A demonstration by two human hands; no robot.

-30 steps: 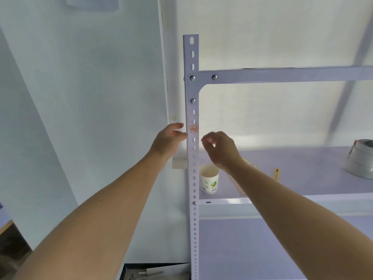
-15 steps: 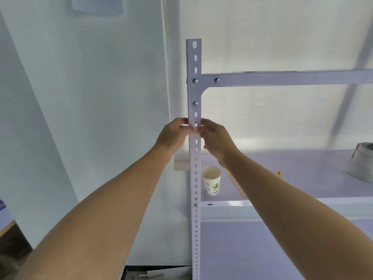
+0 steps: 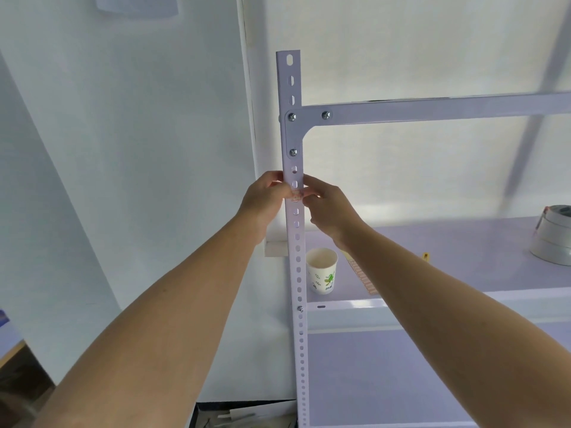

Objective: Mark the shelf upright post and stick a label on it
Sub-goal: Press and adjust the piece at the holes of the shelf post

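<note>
Near: left hand (image 3: 265, 199) and right hand (image 3: 328, 208) curled round shelf upright post (image 3: 300, 335) from either side, pressing small pinkish label (image 3: 296, 195) onto its front face below bolted corner bracket (image 3: 293, 132); farther, on shelf board (image 3: 463, 257): paper cup (image 3: 322, 270) just beside post, tape roll (image 3: 553, 239) at right edge.

One perforated upright post (image 3: 296, 242); one small label (image 3: 296, 196) on it; two hands, left hand (image 3: 262, 202) at the label's nine o'clock, right hand (image 3: 332, 208) at three; four screws (image 3: 292, 117); one paper cup (image 3: 322, 270) at five o'clock; one stack of tape rolls (image 3: 553, 239) far toward three.
</note>
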